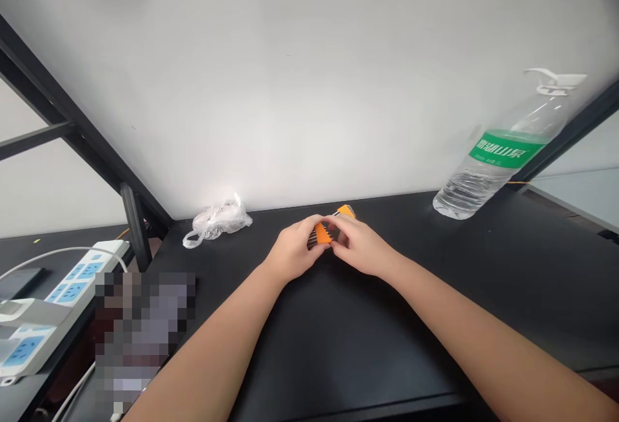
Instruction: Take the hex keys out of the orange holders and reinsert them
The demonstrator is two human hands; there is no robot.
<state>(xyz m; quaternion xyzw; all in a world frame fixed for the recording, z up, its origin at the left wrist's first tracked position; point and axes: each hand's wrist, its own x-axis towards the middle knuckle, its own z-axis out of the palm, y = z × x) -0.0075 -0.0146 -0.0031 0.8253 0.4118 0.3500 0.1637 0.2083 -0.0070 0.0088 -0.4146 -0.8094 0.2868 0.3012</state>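
On the black desk [338,345], near the middle of its back edge, your left hand [294,249] and right hand [362,241] curl nearly closed, thumbs and fingers gripping a small orange, dark-striped object [324,234]. A plastic bag [220,219] lies toward the back left corner, a bottle [500,154] toward the right.

- The place looks like an indoor desk space, perhaps an office; a home is possible too.
- A black desk [367,345] stands against a plain pale wall [309,87].
- A dark frame [87,135] rises at its left.
- Beyond lies a power strip [72,290] with several sockets.
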